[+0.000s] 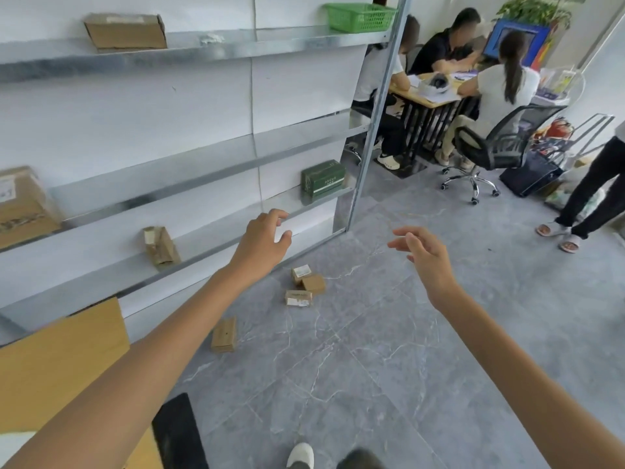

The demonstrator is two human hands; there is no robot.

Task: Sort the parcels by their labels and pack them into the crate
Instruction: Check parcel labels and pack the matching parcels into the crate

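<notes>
Though veined, grey floor point(422, 350) with parcels point(314, 284), shelves point(236, 49).

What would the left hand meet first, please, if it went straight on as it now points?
Likely the green box on the shelf ahead of the left hand; depth is unclear, so the shelf's edge may come first.

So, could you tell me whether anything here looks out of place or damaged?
Yes. Three small parcels lie bunched on the floor by the shelving, a fourth parcel apart. The crumpled parcel on the low shelf looks torn and leans.
</notes>
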